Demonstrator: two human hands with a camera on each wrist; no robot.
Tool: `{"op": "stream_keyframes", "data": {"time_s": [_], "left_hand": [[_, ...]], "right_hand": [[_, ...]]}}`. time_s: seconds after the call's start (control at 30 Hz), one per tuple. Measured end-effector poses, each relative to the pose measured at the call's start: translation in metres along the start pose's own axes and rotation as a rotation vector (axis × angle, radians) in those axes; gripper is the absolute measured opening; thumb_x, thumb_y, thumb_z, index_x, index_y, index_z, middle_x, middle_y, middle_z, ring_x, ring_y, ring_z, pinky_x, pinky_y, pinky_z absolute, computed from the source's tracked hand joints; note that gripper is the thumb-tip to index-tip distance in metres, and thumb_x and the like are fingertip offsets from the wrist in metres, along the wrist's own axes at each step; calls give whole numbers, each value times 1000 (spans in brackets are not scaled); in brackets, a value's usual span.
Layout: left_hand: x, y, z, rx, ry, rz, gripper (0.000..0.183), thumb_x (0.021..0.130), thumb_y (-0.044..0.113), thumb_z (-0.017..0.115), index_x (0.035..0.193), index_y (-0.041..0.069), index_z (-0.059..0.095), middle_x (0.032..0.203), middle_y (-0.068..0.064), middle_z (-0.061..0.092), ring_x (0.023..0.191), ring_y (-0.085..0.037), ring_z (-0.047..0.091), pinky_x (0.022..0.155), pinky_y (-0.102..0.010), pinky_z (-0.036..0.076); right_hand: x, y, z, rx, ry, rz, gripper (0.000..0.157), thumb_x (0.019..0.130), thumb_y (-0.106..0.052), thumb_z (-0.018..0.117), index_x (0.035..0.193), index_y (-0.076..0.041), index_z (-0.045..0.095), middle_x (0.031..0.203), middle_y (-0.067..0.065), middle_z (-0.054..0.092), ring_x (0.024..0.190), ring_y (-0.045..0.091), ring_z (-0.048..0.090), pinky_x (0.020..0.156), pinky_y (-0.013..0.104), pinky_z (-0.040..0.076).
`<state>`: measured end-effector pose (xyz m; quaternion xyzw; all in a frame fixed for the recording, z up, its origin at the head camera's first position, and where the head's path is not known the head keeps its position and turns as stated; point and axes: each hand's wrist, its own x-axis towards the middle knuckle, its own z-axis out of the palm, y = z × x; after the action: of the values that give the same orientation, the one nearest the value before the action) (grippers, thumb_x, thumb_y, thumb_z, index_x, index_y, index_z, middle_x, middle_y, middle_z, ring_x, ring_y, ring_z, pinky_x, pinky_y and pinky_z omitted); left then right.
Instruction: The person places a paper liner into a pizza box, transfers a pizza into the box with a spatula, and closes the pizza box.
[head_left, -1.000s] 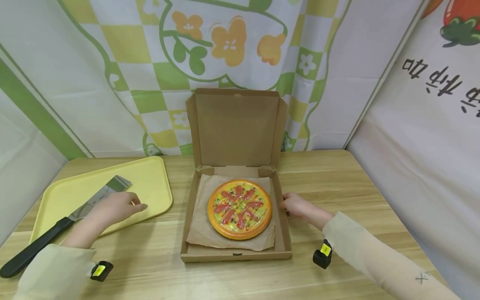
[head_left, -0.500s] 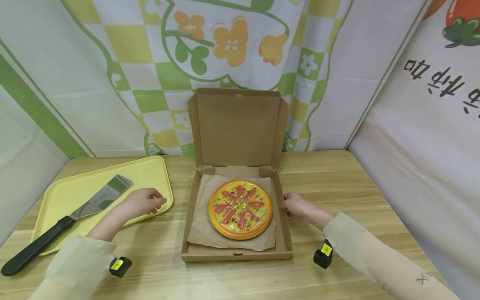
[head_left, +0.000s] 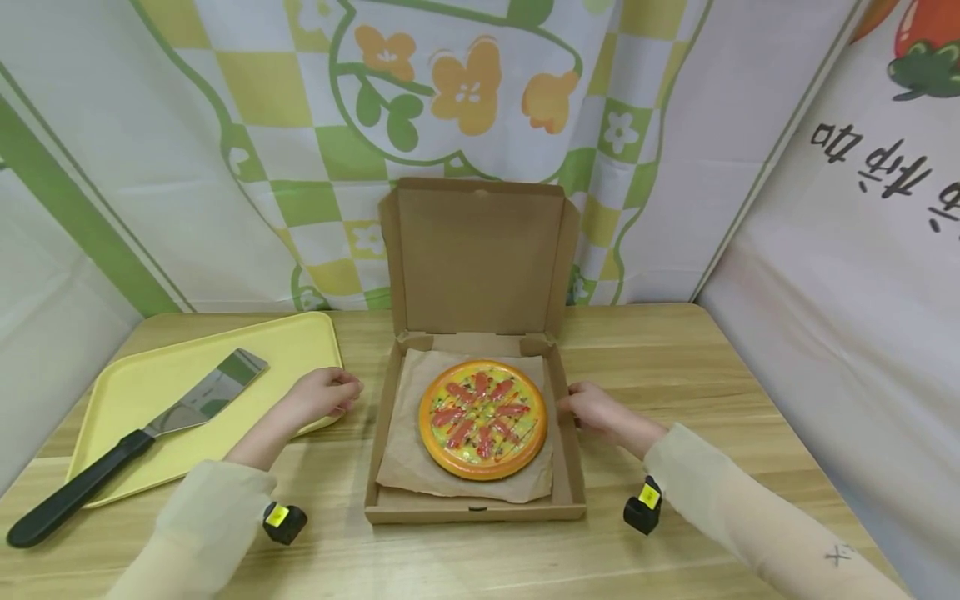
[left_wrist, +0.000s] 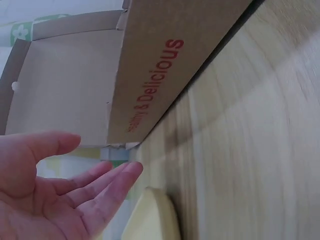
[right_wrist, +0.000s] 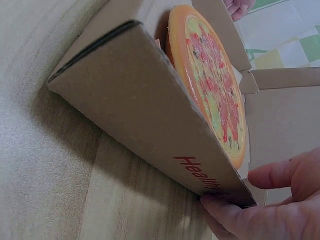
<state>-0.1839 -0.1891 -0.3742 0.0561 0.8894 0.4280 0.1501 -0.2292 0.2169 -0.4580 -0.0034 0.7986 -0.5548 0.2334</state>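
A cardboard pizza box stands on the table with its lid raised upright. Inside, a round pizza topped with red strips lies on brown paper. My right hand pinches the box's right side wall, thumb at the inner side and fingers against the outside. To the left, my left hand hovers over the right edge of the yellow tray, apart from the box. Its thumb and fingers are spread, holding nothing, and point toward the box's left wall.
On the yellow tray lies a pizza server-like spatula, its black handle reaching over the tray's near edge. The wooden table backs onto a patterned curtain, with white cloth walls on both sides.
My left hand has moved right, from above the spatula toward the box's left side, uncovering the blade. The right hand stays at the box's right wall; box and pizza keep their places.
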Motion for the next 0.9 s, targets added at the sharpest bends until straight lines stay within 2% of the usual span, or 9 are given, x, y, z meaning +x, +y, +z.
{"op": "stream_keyframes", "data": {"time_s": [0.07, 0.17, 0.33, 0.43, 0.53, 0.67, 0.7, 0.77, 0.9], "left_hand": [[4, 0, 3, -44, 0, -4, 38, 94, 13, 45, 113, -20, 46, 98, -29, 59, 84, -29, 62, 72, -32, 53], [10, -1, 7, -118, -2, -14, 39, 93, 11, 44, 115, -22, 44, 104, -31, 56, 88, -29, 62, 74, -29, 52], [19, -4, 13, -220, -8, -38, 41, 94, 9, 43, 119, -22, 39, 110, -34, 52, 94, -29, 60, 77, -27, 51], [22, -4, 15, -256, -30, -35, 44, 95, 10, 40, 124, -23, 34, 118, -37, 46, 104, -37, 55, 84, -31, 49], [24, -1, 17, -277, -49, -36, 46, 96, 11, 37, 128, -22, 29, 124, -38, 41, 113, -42, 47, 89, -36, 46], [28, 3, 20, -309, -70, -36, 48, 96, 10, 35, 129, -23, 25, 126, -39, 39, 117, -44, 43, 91, -39, 44], [28, 4, 21, -322, -75, -38, 48, 96, 9, 34, 129, -23, 24, 126, -40, 38, 117, -44, 42, 91, -39, 44], [29, 6, 24, -324, -83, -40, 49, 95, 9, 34, 130, -24, 23, 126, -40, 38, 118, -44, 42, 91, -40, 44], [30, 10, 28, -319, -91, -51, 51, 95, 10, 35, 131, -23, 21, 129, -38, 36, 119, -44, 40, 93, -43, 42]], "right_hand": [[24, 26, -10, 36, -16, -30, 43, 87, -10, 53, 117, 18, 42, 107, 21, 55, 94, 25, 56, 78, 36, 50], [42, 42, -15, 96, -5, -24, 44, 88, -6, 50, 121, 19, 39, 110, 22, 54, 95, 25, 55, 80, 37, 49], [46, 37, -15, 134, 14, -4, 47, 90, -4, 45, 128, 20, 31, 116, 23, 51, 100, 24, 54, 85, 37, 47], [43, 27, -15, 131, 9, 8, 51, 91, -5, 44, 131, 20, 24, 121, 26, 47, 107, 29, 52, 89, 40, 45], [54, 37, -24, 182, -42, -43, 52, 91, -8, 49, 131, 18, 28, 118, 24, 51, 106, 28, 54, 88, 39, 46], [87, 68, -41, 257, -106, -125, 50, 90, -8, 50, 130, 17, 32, 117, 22, 54, 104, 26, 56, 85, 38, 48], [89, 68, -41, 271, -98, -109, 52, 90, -7, 50, 132, 17, 29, 118, 22, 53, 105, 25, 55, 87, 38, 47], [90, 68, -43, 286, -135, -154, 51, 89, -5, 51, 129, 18, 31, 115, 20, 55, 103, 24, 57, 84, 36, 48], [67, 42, -34, 286, -125, -151, 45, 87, 2, 47, 126, 19, 34, 114, 22, 54, 100, 24, 56, 83, 36, 48]]}}
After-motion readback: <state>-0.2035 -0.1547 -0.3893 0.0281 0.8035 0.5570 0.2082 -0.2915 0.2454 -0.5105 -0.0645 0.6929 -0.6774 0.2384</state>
